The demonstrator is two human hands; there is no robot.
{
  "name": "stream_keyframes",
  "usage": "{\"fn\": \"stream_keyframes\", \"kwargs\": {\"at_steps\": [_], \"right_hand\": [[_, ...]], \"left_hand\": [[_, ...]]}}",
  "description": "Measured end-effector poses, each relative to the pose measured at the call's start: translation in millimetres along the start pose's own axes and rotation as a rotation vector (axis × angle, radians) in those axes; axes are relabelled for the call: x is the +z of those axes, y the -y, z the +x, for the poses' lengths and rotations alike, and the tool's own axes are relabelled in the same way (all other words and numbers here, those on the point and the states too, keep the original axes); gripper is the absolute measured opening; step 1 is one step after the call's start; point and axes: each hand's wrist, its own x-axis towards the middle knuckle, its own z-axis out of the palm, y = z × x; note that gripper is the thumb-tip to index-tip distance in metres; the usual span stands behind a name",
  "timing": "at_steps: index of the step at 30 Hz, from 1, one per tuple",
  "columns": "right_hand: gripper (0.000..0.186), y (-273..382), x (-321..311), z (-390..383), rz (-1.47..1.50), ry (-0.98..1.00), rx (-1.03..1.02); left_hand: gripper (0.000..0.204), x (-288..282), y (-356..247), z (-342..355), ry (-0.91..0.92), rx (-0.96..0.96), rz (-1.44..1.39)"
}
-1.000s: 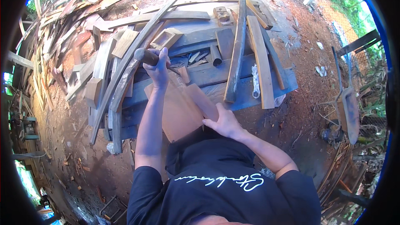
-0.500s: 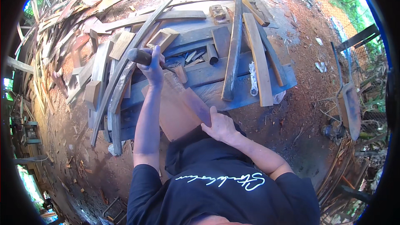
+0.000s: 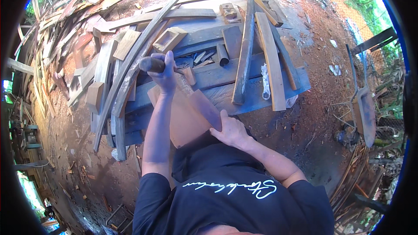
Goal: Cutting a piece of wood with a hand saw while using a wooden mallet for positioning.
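My left hand (image 3: 164,73) is wrapped around the dark, rounded wooden handle (image 3: 151,65) of a tool. A thin metal part runs from it toward the wood, and its exact kind is hard to make out. Under it lies a piece of wood (image 3: 203,105), narrow at the far end and broader close to me. My right hand (image 3: 231,130) grips the near end of this piece, thumb pointing forward. Beneath both, a flat reddish-brown board (image 3: 182,119) slopes from the bench toward my lap. A small wooden block (image 3: 189,76) rests just beyond the narrow end.
The low bench (image 3: 226,76) bears long planks (image 3: 271,61), a hollowed wooden block (image 3: 170,39), a dark cylinder (image 3: 222,55) and a metal wrench (image 3: 265,82). Beams (image 3: 130,69) overhang its left side. Scrap wood (image 3: 56,39) is heaped at far left; a shovel (image 3: 365,113) stands right.
My left hand, with the tool, has shifted slightly right and nearer to me along the wood. My right hand keeps its grip in nearly the same spot.
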Motion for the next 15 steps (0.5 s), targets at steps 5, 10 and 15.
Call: {"fn": "stream_keyframes", "kwargs": {"at_steps": [5,10,15], "right_hand": [[0.056,-12.7,-4.1,0.3,0.199,0.017,0.028],[0.060,16.8,-74.4,20.9,0.307,-0.203,-0.126],[0.054,116.2,-165.4,26.8,0.414,-0.509,-0.729]], "left_hand": [[0.020,-5.9,8.7,14.0,-0.005,-0.008,-0.072],[0.019,-3.5,2.1,13.5,0.024,-0.036,-0.023],[0.017,-6.6,14.0,11.6,0.030,0.015,-0.023]]}}
